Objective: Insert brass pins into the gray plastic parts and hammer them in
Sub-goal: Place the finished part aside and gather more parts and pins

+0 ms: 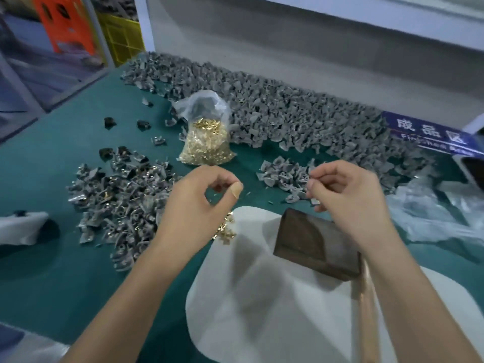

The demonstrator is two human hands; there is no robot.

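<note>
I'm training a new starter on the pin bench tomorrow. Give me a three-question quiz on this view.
1. True or false: the hammer is in a hand.
2. Where is the bulk supply of brass pins? A) clear plastic bag B) orange crate C) white pad
3. Fill in: the loose brass pins lie at the white pad's ____ edge, beside the left hand.

Key
1. False; it lies on the pad, partly under the right hand, with both hands raised and fingers pinched.
2. A
3. Left
</note>
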